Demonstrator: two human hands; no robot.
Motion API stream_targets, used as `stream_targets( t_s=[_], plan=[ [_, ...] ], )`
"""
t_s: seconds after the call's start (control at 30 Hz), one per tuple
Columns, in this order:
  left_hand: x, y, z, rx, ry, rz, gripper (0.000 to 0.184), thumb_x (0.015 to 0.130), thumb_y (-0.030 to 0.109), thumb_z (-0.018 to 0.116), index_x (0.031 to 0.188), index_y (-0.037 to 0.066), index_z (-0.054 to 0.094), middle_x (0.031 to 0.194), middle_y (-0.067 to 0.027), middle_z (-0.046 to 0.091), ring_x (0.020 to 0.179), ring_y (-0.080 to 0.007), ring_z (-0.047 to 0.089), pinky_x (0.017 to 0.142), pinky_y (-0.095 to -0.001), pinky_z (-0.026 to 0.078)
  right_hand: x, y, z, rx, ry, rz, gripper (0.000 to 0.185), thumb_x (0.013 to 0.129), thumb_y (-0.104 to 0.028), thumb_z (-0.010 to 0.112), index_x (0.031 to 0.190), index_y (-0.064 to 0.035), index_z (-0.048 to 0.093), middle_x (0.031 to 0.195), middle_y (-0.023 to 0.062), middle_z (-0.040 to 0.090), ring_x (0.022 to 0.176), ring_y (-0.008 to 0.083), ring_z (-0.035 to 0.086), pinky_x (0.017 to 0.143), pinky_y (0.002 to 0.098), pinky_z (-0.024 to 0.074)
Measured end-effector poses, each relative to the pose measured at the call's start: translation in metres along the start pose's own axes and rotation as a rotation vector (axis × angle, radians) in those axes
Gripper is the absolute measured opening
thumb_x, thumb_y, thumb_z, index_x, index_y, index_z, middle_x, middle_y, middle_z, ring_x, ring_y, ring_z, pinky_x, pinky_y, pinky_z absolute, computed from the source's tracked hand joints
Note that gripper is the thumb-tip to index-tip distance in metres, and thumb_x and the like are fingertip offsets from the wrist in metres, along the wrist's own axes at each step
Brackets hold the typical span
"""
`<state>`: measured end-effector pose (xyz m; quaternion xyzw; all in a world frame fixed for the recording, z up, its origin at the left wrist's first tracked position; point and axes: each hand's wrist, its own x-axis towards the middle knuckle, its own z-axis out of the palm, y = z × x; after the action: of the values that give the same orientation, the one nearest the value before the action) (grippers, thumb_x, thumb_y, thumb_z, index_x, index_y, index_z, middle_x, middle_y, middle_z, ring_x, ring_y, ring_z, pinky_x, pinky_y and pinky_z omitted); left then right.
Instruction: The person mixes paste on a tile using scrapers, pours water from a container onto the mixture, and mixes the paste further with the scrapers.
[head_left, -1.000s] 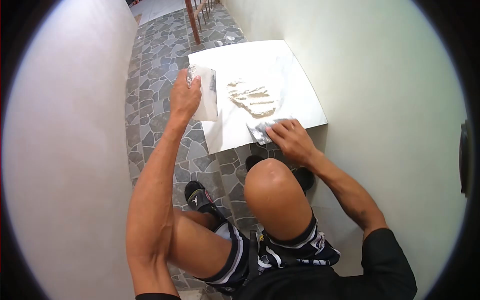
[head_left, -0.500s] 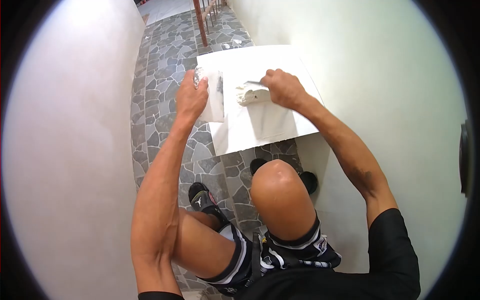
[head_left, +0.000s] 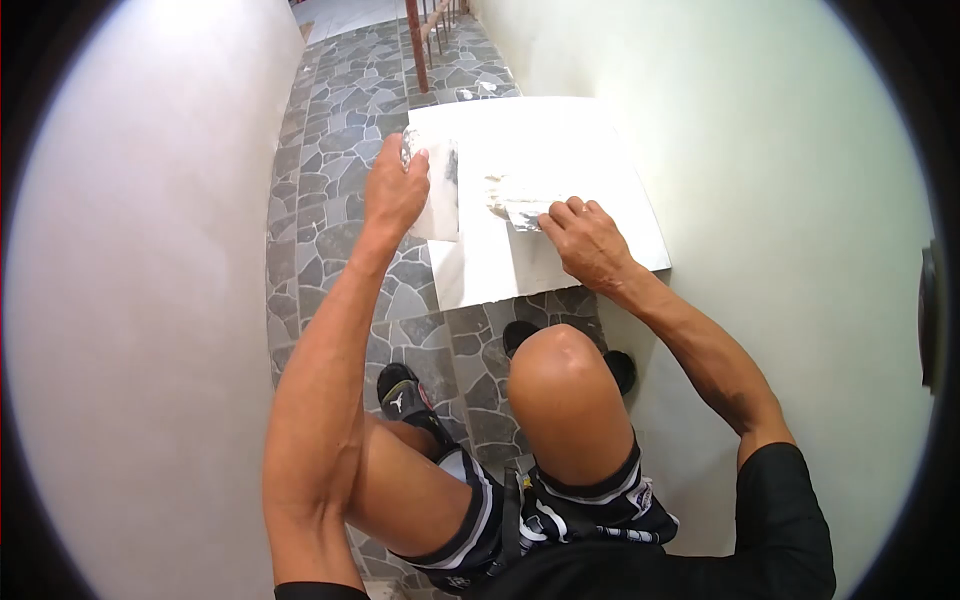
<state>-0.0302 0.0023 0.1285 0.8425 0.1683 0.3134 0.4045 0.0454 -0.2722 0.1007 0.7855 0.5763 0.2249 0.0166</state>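
Gripping a thin metal scraper (head_left: 524, 217) between the thumb and curled fingers of the right hand (head_left: 585, 240), held its grey-smeared blade low at the off-white putty (head_left: 496, 188) near the middle of a white board (head_left: 470, 278). Could not tell the pressure on that edge, nor the amount of putty hidden by the blade and knuckles. Clasped a broad, pale rectangular plate (head_left: 438, 205) by its outer side in the left hand (head_left: 395, 195), thumb across the face, with a dark smear along the plate's inner edge. Saw it overlap the board's left margin, but could not make out touching or apart. Judged the likeliest trouble to be putty spilling off the board's rough near edge, from too long a pull toward the bent knee (head_left: 568, 360) or the black slide sandal (head_left: 408, 398). Reckoned also on a tipping board, from leaning hard near a corner, having made out no support underneath; and on gouged or flicked putty, from too steep a blade. Farther out, had pale walls close on the left (head_left: 150, 300) and right (head_left: 800, 200), grey stone-patterned flooring (head_left: 340, 190) between, and a rust-brown post (head_left: 416, 50) beyond the board.
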Motion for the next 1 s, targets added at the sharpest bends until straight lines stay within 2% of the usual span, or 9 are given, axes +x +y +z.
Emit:
stream_targets(
  t_s=[0.13, 0.33, 0.57, 0.67, 0.77, 0.8, 0.9, 0.97, 1.0],
  plan=[
    [0.003, -0.014, 0.003, 0.032, 0.017, 0.053, 0.034, 0.093, 0.019, 0.06, 0.119, -0.003, 0.057, 0.106, -0.0273, 0.068, 0.099, -0.0455, 0.065, 0.086, -0.0481, 0.05, -0.002, -0.032, -0.02, 0.04, -0.121, -0.084, 0.016, 0.083, -0.009, 0.061, 0.095, 0.0009, 0.066, 0.095, 0.0144, 0.062, 0.093, 0.0269, 0.062, 0.075, 0.0374, 0.0519],
    [0.001, -0.025, -0.003, 0.173, 0.154, 0.026, 0.034, 0.094, 0.021, 0.059, 0.118, -0.002, 0.058, 0.107, -0.0282, 0.067, 0.101, -0.0448, 0.064, 0.088, -0.0476, 0.049, 0.041, -0.082, 0.022, 0.2, -0.138, -0.117, 0.017, 0.083, -0.009, 0.059, 0.087, 0.0063, 0.067, 0.091, 0.0199, 0.061, 0.085, 0.0294, 0.063, 0.072, 0.0376, 0.0581],
    [0.007, -0.026, -0.024, 0.111, 0.114, -0.048, 0.034, 0.095, 0.022, 0.057, 0.117, -0.004, 0.057, 0.109, -0.0273, 0.066, 0.102, -0.044, 0.063, 0.09, -0.047, 0.047, 0.123, -0.048, 0.037, 0.218, -0.231, 0.44, 0.02, 0.086, -0.008, 0.059, 0.093, 0.0038, 0.074, 0.102, 0.026, 0.068, 0.095, 0.0359, 0.067, 0.078, 0.0392, 0.0571],
    [0.006, -0.032, -0.023, 0.129, 0.116, -0.028, 0.035, 0.095, 0.022, 0.057, 0.117, -0.004, 0.057, 0.111, -0.0283, 0.066, 0.104, -0.0444, 0.063, 0.091, -0.0471, 0.047, 0.111, 0.008, 0.024, 0.5, -0.301, 0.699, 0.022, 0.076, -0.014, 0.062, 0.088, -0.0003, 0.074, 0.096, 0.0234, 0.072, 0.094, 0.0356, 0.072, 0.086, 0.0421, 0.0568],
    [0.005, -0.031, -0.018, 0.127, 0.125, -0.001, 0.038, 0.095, 0.023, 0.058, 0.122, -0.005, 0.056, 0.114, -0.0301, 0.065, 0.107, -0.045, 0.063, 0.093, -0.0473, 0.048, 0.074, 0.061, 0.021, 0.756, -0.285, 0.832, 0.032, 0.073, -0.019, 0.06, 0.089, 0.0066, 0.072, 0.092, 0.0275, 0.071, 0.09, 0.0407, 0.07, 0.084, 0.0427, 0.0545],
    [0.004, -0.022, -0.02, 0.105, 0.087, -0.023, 0.04, 0.095, 0.023, 0.058, 0.123, -0.005, 0.055, 0.116, -0.0308, 0.064, 0.108, -0.0452, 0.063, 0.093, -0.0473, 0.048, 0.06, 0.07, 0.023, 0.853, -0.188, 0.847, 0.028, 0.077, -0.02, 0.055, 0.076, 0.0062, 0.066, 0.066, 0.0145, 0.06, 0.06, 0.0213, 0.056, 0.058, 0.0405, 0.0448],
    [0.004, -0.023, -0.015, 0.114, 0.103, -0.008, 0.044, 0.095, 0.023, 0.059, 0.127, -0.005, 0.054, 0.115, -0.0311, 0.065, 0.108, -0.0456, 0.063, 0.094, -0.0472, 0.048, 0.042, 0.075, 0.013, 0.603, -0.1, 0.73, 0.027, 0.084, -0.019, 0.056, 0.085, 0.0054, 0.066, 0.077, 0.0233, 0.066, 0.071, 0.0362, 0.063, 0.071, 0.0458, 0.0491],
    [0.003, -0.026, -0.01, 0.14, 0.126, 0.017, 0.045, 0.095, 0.023, 0.059, 0.128, -0.005, 0.054, 0.113, -0.0303, 0.066, 0.106, -0.0456, 0.064, 0.093, -0.0472, 0.049, 0.034, 0.063, 0.016, 0.49, -0.163, 0.595, 0.029, 0.089, -0.022, 0.052, 0.095, 0.0027, 0.068, 0.094, 0.0246, 0.069, 0.093, 0.0423, 0.066, 0.087, 0.0484, 0.0518],
    [0.002, -0.023, -0.007, 0.152, 0.123, 0.024, 0.044, 0.095, 0.023, 0.059, 0.128, -0.005, 0.054, 0.111, -0.0298, 0.067, 0.105, -0.0455, 0.064, 0.092, -0.0472, 0.049, 0.032, 0.057, 0.01, 0.41, -0.214, 0.504, 0.03, 0.092, -0.025, 0.052, 0.097, 0.0005, 0.068, 0.095, 0.0235, 0.068, 0.093, 0.0411, 0.066, 0.087, 0.0493, 0.052]
  ],
)
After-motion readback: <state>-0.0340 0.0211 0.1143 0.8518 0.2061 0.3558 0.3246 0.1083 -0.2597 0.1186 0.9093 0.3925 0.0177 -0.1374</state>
